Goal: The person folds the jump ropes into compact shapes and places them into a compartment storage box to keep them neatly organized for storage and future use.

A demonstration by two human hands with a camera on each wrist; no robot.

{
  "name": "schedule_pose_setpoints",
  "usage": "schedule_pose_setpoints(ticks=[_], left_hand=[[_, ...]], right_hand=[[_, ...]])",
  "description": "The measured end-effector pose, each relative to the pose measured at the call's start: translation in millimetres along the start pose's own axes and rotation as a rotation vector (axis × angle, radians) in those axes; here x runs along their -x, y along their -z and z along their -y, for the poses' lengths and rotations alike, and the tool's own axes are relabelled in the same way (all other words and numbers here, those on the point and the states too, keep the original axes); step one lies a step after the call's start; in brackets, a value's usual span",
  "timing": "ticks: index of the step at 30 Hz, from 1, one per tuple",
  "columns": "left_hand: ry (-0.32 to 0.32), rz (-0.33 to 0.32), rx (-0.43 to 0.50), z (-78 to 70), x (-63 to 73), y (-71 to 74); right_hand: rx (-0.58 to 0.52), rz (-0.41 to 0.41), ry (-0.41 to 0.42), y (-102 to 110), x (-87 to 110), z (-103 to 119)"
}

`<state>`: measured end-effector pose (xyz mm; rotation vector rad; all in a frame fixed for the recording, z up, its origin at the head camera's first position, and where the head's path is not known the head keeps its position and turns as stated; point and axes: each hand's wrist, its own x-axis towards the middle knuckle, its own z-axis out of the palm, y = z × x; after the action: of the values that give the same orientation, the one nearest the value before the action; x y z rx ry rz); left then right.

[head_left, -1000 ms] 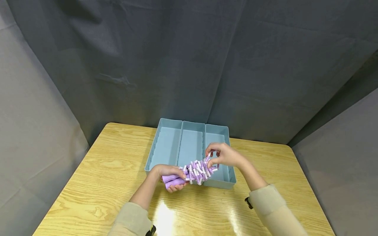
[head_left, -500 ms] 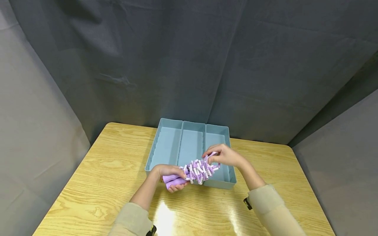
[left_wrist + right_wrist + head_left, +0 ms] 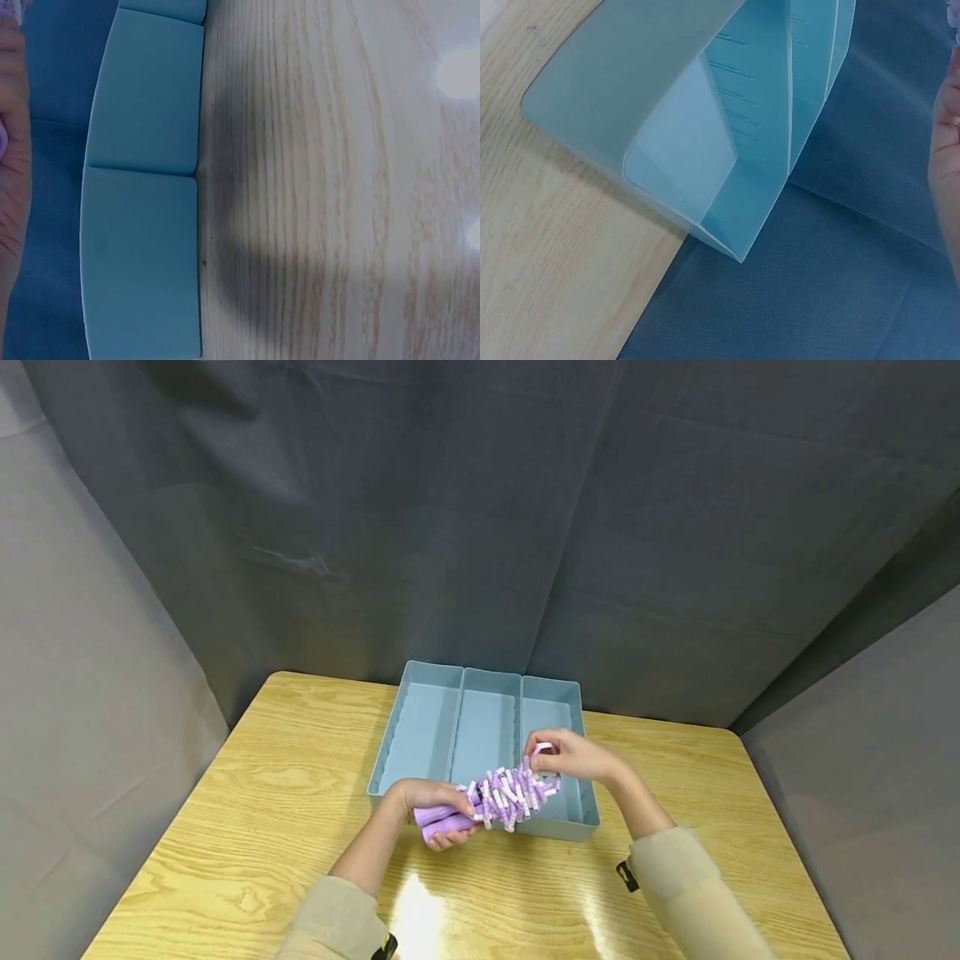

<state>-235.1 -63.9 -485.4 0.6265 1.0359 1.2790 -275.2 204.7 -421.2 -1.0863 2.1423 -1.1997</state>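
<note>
A beaded jump rope (image 3: 512, 797), purple and white, is bundled up above the front of the blue tray. My left hand (image 3: 422, 793) grips its two purple handles (image 3: 442, 820), thumb on top and fingers beneath. At the bundle's far right end, my right hand (image 3: 573, 755) pinches a short loop of the beaded cord between thumb and fingers. In the left wrist view only part of the left hand (image 3: 10, 165) shows at the left edge, with a bit of purple handle. The right wrist view catches the right hand (image 3: 946, 139) at its right edge, fingertips mostly cut off.
The blue tray (image 3: 558, 828) with three long compartments stands at the back of the wooden table (image 3: 285, 793), under both hands. No objects show in its visible compartments. A dark curtain (image 3: 420, 527) hangs just behind the table, with grey cloth at both sides.
My right hand has shifted a little, and the cord end at its fingers now curves up in a small loop. The left hand and handles have stayed nearly still.
</note>
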Motion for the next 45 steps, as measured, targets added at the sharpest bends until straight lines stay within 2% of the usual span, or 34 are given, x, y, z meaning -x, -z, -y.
schedule_pose_setpoints(ticks=[9, 14, 18, 23, 28, 31, 38, 45], left_hand=[[-0.021, 0.028, -0.006, 0.9, 1.4, 0.9], [-0.019, 0.029, -0.006, 0.3, 1.1, 0.0], [-0.015, 0.029, -0.013, -0.2, 0.6, 0.2], [-0.024, 0.024, -0.01, -0.1, 0.4, 0.3], [-0.024, 0.013, -0.003, 0.5, 0.1, 0.8], [-0.034, 0.005, 0.005, 1.2, 0.9, 1.5], [-0.064, -0.009, 0.01, 2.3, 1.4, 2.7], [-0.102, -0.019, 0.007, 4.1, 1.0, 4.4]], right_hand=[[-0.136, 0.096, -0.011, -0.7, 0.2, 0.6], [-0.301, 0.167, -0.033, -1.3, 0.2, -2.2], [-0.375, 0.17, -0.03, -2.8, 1.3, -2.7], [-0.424, 0.084, 0.013, -6.4, 2.3, -6.6], [-0.5, -0.042, 0.063, -12.7, 2.0, -12.3], [-0.559, -0.13, 0.03, -17.1, 2.8, -13.3], [-0.67, -0.3, -0.105, -26.0, 4.5, -12.1], [-0.802, -0.406, -0.169, -32.9, 3.5, -9.1]])
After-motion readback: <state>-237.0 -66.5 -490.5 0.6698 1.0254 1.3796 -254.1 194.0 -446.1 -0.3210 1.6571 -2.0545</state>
